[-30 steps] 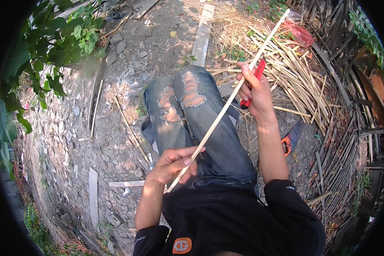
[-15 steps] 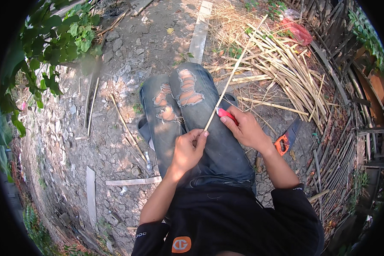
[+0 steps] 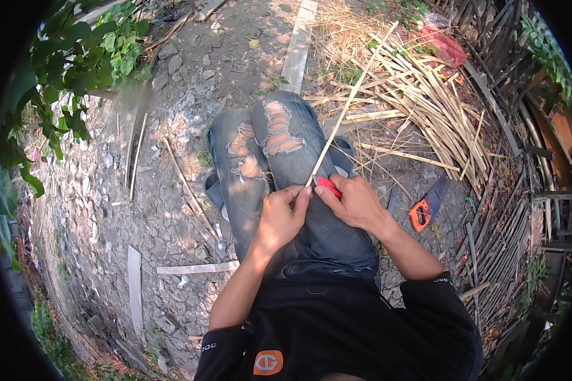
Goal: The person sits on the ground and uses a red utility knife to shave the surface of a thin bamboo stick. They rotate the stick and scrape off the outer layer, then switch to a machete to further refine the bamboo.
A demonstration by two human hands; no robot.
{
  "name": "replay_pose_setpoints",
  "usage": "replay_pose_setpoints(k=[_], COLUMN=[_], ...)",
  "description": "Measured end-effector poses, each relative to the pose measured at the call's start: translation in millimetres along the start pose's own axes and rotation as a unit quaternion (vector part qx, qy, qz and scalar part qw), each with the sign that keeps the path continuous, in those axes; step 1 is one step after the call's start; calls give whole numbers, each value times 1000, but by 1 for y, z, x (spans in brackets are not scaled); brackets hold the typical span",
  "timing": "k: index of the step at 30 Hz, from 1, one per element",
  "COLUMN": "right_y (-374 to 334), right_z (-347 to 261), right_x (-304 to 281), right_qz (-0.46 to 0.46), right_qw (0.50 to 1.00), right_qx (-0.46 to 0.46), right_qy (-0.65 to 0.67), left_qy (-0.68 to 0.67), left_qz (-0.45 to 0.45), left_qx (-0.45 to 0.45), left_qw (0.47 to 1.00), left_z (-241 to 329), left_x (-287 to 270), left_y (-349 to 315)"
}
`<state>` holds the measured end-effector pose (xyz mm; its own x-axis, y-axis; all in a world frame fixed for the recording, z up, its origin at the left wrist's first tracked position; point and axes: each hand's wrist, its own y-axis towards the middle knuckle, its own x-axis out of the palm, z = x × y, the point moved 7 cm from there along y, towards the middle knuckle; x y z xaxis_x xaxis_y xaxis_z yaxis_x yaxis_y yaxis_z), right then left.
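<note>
Head view — left hand [image 3: 282,217] pinches 1 stick [image 3: 349,110] — right hand [image 3: 357,202] grips red knife [image 3: 328,186].

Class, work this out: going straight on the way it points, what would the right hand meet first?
The right hand, its red utility knife foremost, would probably meet the thin pale strip first, close to the left hand; the exact depth is unclear.

A black shirt [image 3: 343,317] has white letters [image 3: 208,347] on both sleeves [image 3: 422,293] and a white sign [image 3: 268,362] on its near orange patch [image 3: 278,353].
</note>
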<state>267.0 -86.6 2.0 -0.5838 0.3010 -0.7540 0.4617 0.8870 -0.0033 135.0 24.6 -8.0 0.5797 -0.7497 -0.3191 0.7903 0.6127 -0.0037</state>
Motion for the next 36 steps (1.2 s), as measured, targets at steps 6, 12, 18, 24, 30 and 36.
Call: replay_pose_setpoints(k=[6,12,18,24,30,36], right_y=[0,11,9,4,-4,-1], right_z=[-6,13,189,171,52,-1], right_x=[2,0,-104,-85,-24,-9], right_qz=[2,79,360,233,90,-20], right_qw=[1000,997,920,945,992,1000], right_qx=[-15,18,154,212,50,15], right_qy=[-28,-5,-1,85,76,7], left_qy=[59,79,63,-35,-60,16], left_qz=[-23,-44,-201,-84,-58,-25], left_qx=[-3,-28,11,-55,-53,-1], left_qw=[998,996,977,994,995,1000], left_z=[12,21,22,6,-5,6], left_x=[-2,-23,-81,-50,-1,6], left_y=[0,-30,-121,-86,-24,-3])
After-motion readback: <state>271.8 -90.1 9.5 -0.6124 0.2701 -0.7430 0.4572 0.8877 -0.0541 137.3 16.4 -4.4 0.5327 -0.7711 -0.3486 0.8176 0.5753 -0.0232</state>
